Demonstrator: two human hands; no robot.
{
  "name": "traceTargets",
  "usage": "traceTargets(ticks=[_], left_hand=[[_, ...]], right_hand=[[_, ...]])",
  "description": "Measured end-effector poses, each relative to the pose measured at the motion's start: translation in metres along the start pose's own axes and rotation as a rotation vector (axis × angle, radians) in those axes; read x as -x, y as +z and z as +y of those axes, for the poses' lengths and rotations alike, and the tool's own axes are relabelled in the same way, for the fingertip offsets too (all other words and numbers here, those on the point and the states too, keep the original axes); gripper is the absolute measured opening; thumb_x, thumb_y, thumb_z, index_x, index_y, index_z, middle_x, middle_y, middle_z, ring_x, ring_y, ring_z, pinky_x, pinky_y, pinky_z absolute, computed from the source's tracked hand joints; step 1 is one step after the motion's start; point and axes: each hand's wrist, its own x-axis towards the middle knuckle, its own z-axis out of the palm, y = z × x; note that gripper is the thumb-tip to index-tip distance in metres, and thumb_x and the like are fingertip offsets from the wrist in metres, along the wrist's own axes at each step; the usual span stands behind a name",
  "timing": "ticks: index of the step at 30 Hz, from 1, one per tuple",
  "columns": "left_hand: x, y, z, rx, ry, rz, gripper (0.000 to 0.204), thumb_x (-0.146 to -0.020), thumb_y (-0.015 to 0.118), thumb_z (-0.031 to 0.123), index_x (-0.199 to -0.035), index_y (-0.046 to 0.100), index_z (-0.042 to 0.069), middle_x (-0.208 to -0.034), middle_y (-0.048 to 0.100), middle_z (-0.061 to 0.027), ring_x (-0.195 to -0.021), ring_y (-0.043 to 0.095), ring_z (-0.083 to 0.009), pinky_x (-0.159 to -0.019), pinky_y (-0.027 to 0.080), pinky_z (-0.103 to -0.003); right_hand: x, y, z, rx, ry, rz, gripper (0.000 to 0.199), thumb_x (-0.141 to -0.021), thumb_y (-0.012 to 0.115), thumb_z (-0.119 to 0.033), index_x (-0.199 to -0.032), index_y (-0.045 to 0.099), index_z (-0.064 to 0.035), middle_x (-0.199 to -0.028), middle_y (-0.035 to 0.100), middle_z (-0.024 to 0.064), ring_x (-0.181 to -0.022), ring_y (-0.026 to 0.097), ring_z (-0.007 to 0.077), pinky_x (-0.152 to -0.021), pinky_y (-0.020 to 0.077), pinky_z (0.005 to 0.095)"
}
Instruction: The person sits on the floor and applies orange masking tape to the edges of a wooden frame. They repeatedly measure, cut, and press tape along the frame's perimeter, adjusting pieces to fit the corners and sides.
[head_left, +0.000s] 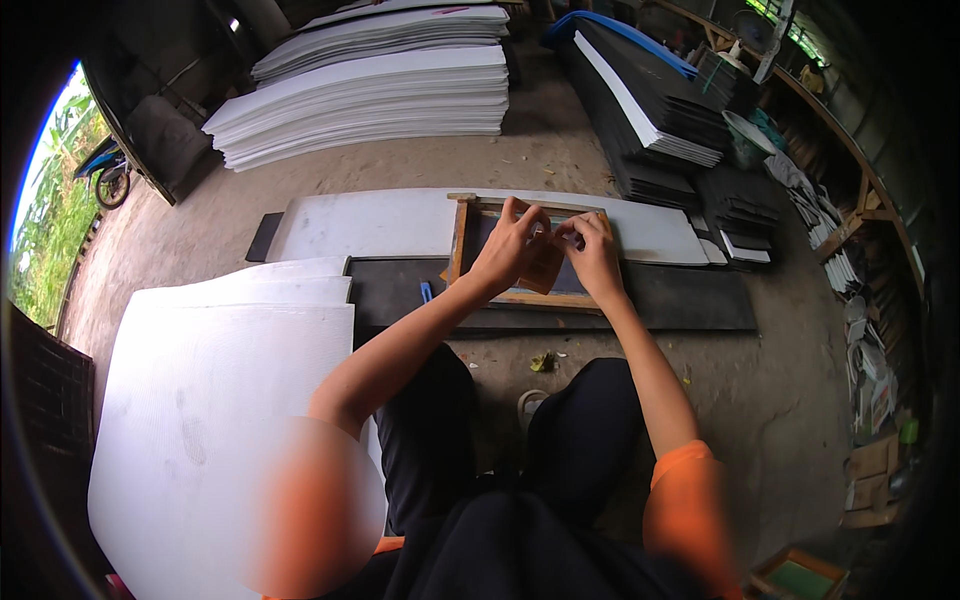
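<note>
A wooden frame (459,240) with a dark panel inside it lies in front of me, across a white board and a black board. Over it, my left hand (510,245) is closed, its fingers bent around a piece of shiny orange-brown tape (541,268) that hangs below the fingers. My right hand (592,250) is close beside it, thumb and fingertips pinched at the tape's upper right end. The bent fingers partly hide the tape, so its full shape cannot be made out. A small blue tool (426,292) rests on the black board, left of the frame.
The long white board (350,222) lies behind the long black board (690,295) on the floor. Large white sheets (220,400) spread at my left. Stacks of white sheets (370,105) and black sheets (650,90) stand farther back. A dry leaf (543,361) lies near my feet.
</note>
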Motion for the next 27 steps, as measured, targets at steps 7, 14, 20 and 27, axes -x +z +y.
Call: traceTargets(ticks=[7, 14, 20, 27], left_hand=[[0.0, 0.017, -0.022, 0.483, -0.147, -0.165, 0.077, -0.083, 0.07, 0.037, -0.132, 0.019, 0.006, -0.113, 0.048, -0.0238, -0.083, 0.065, -0.0254, -0.072, 0.051, -0.035], [-0.017, 0.029, -0.06, 0.332, -0.14, -0.219, 0.105, -0.069, 0.081, 0.04, -0.143, 0.014, 0.01, -0.067, 0.063, -0.0176, -0.068, 0.067, -0.0268, -0.061, 0.051, -0.034], [-0.018, 0.047, -0.111, -0.212, -0.081, -0.33, 0.076, -0.067, 0.069, 0.065, -0.097, 0.066, -0.005, -0.067, 0.064, -0.0214, -0.068, 0.068, -0.0325, -0.066, 0.054, -0.038], [0.043, -0.017, -0.22, -0.308, -0.379, -0.339, 0.041, -0.077, 0.07, 0.039, -0.07, 0.062, -0.001, -0.056, 0.056, -0.016, -0.049, 0.056, -0.026, -0.052, 0.047, -0.034]], right_hand=[[-0.031, 0.003, -0.009, 0.221, -0.166, 0.151, 0.011, -0.075, 0.071, -0.013, -0.08, 0.063, -0.006, -0.081, 0.064, 0.0035, -0.086, 0.048, 0.0261, -0.079, 0.0397, 0.0359], [-0.023, 0.012, 0.088, 0.119, 0.325, 0.089, 0.013, -0.078, 0.07, -0.023, -0.083, 0.068, -0.0117, -0.081, 0.068, 0.002, -0.08, 0.058, 0.0241, -0.075, 0.044, 0.0367], [0.006, 0.031, 0.139, -0.371, 0.79, 0.049, 0.022, -0.084, 0.067, -0.019, -0.091, 0.067, 0.0019, -0.083, 0.066, 0.0066, -0.078, 0.059, 0.0126, -0.073, 0.0449, 0.0286], [0.093, -0.058, 0.285, -0.216, 1.065, 0.324, 0.02, -0.082, 0.069, -0.012, -0.097, 0.067, 0.0021, -0.09, 0.066, 0.0036, -0.085, 0.058, 0.0116, -0.081, 0.0423, 0.0256]])
